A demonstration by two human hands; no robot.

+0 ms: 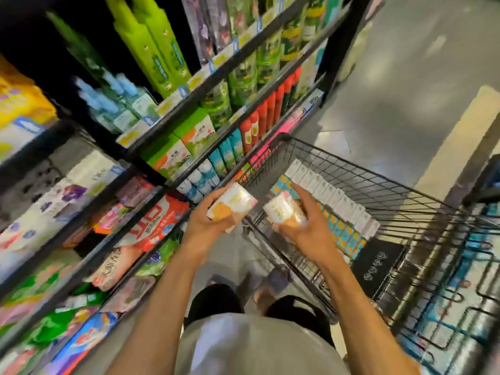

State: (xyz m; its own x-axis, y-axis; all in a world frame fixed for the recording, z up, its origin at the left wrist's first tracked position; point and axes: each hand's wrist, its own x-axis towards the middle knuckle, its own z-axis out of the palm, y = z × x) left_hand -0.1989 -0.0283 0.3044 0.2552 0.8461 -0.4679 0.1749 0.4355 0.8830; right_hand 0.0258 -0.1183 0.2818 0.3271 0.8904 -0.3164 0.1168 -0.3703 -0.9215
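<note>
Left pack (232,203): small, white-orange, your left hand (205,226) curled round it, held betw shelf edge and cart corner. Same kind of right pack (284,211) gripped in your right hand (305,228), over cart's near corner. Step, my guess: loading, shelf to cart. Next calls for: lift both over wire rim of cart (378,190), lower beside teal-orange boxes (343,231) and white box row (332,196), then release; mind rim on left side. Blurred shelf (162,190) w/ bags and bottles runs along left, farther off

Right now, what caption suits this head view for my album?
Left hand grips one pack, right hand a second pack, beside the wire cart.
</note>
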